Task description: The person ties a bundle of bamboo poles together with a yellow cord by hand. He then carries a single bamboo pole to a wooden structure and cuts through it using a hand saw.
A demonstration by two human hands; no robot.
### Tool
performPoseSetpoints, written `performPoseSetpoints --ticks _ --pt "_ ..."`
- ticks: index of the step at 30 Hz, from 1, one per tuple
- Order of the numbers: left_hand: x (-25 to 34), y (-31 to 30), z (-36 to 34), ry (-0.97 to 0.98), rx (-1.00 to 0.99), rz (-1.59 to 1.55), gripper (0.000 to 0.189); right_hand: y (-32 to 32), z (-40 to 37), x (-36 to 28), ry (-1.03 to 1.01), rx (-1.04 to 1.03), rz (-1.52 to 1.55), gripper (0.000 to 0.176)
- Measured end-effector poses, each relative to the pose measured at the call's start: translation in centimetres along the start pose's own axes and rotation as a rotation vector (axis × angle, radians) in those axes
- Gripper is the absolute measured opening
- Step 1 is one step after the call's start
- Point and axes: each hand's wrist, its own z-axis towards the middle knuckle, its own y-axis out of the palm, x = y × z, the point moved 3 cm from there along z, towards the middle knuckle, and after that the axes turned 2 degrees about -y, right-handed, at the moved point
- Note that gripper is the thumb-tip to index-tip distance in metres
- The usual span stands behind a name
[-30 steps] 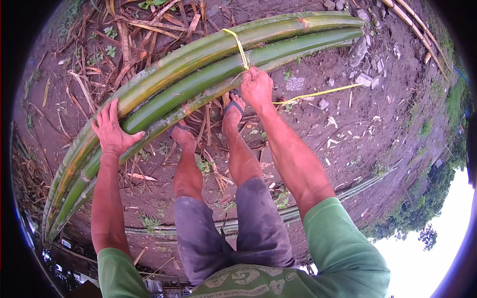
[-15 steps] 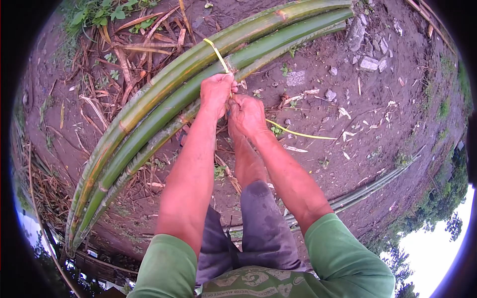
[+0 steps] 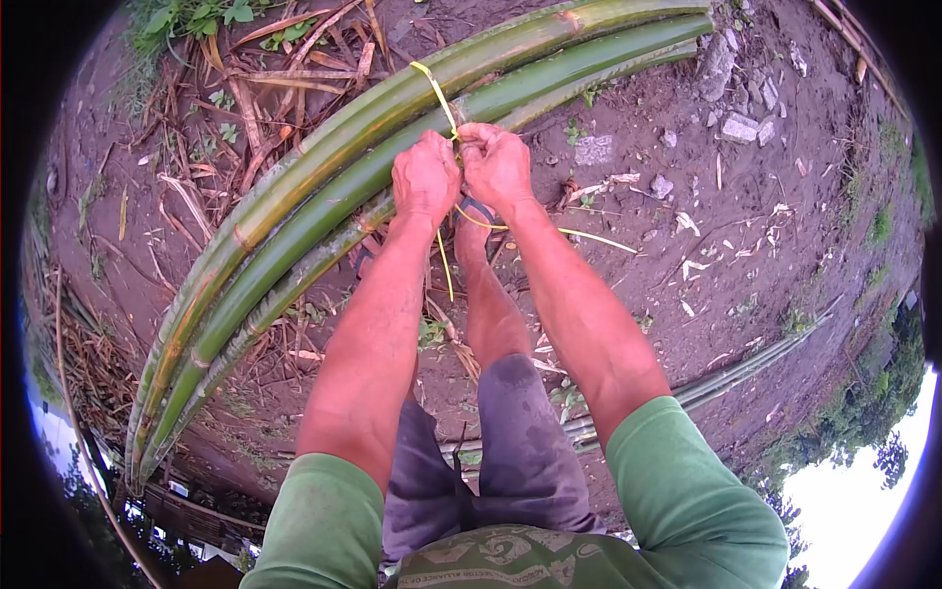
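Several long green poles (image 3: 324,147) lie side by side in a curved bundle. Around them runs a yellow strap (image 3: 433,86), which meets my hands at the bundle's lower side. My left hand (image 3: 427,175) is closed on the strap, and a loose end hangs below it. Right beside it, my right hand (image 3: 495,167) pinches the strap near the crossing, its fingertips against the poles. Another loose end stretches to the right below my right hand. The exact crossing is partly hidden by my fingers.
My foot (image 3: 477,216) in a sandal is just below my hands. Dry leaves (image 3: 257,128) lie beyond the bundle at the upper left. Broken stones (image 3: 740,128) are at the upper right. Thinner poles (image 3: 726,378) lie on the ground at the lower right.
My right hand has moved up, level with my left hand and close to the poles. A yellow end now hangs down between my arms, and the right-hand end has shifted.
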Motion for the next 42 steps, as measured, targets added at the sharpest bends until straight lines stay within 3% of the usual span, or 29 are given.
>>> performPoseSetpoints --ticks 4,7,10,14,20,24,27,28,31,32,35,40,42 --pt "0.4 0.9 -0.1 -0.029 0.038 -0.010 0.018 0.2 0.5 0.6 0.089 -0.004 0.031 0.023" --pt "0.3 1.6 0.2 -0.035 0.062 -0.044 0.018 -0.1 0.9 0.8 0.046 -0.033 -0.030 0.023" --pt "-0.2 2.0 0.2 0.005 0.066 -0.106 0.018 -0.3 0.9 1.1 0.094 -0.046 0.098 0.024" --pt "-0.5 0.9 -1.8 -0.204 -0.011 -0.380 0.017 -0.1 1.2 1.6 0.035 -0.087 0.110 0.026" --pt "-0.5 2.8 0.0 -0.132 0.103 -0.187 0.016 0.0 1.3 2.8 0.003 -0.094 0.127 0.027" --pt "-2.1 3.1 -2.4 -0.276 -0.009 -0.624 0.015 -0.5 1.3 1.7 -0.051 -0.124 0.073 0.027" --pt "-2.1 3.2 -2.1 -0.291 0.018 -0.407 0.015 -0.5 1.1 1.5 -0.080 -0.084 0.043 0.027" --pt "-1.6 3.3 -1.4 -0.266 0.059 -0.364 0.016 -1.2 0.8 0.8 -0.198 -0.076 -0.148 0.024" --pt "-0.7 3.3 -1.5 -0.138 -0.003 -0.291 0.016 -1.2 -0.1 1.0 -0.279 -0.067 -0.174 0.024" --pt "-1.8 3.9 -1.7 -0.025 0.092 -0.318 0.015 -1.1 -0.6 1.4 -0.213 -0.073 -0.110 0.024" --pt "-4.1 5.4 -3.3 -0.310 -0.030 -0.621 0.015 -1.0 -0.6 0.8 -0.103 -0.082 0.009 0.028" --pt "-2.7 4.8 -1.9 -0.287 0.114 -0.469 0.013 -1.2 0.6 0.8 -0.171 -0.117 -0.074 0.031" --pt "-1.5 4.3 -1.8 -0.302 0.117 -0.432 0.013 -1.3 0.6 1.0 -0.104 -0.125 -0.009 0.032"
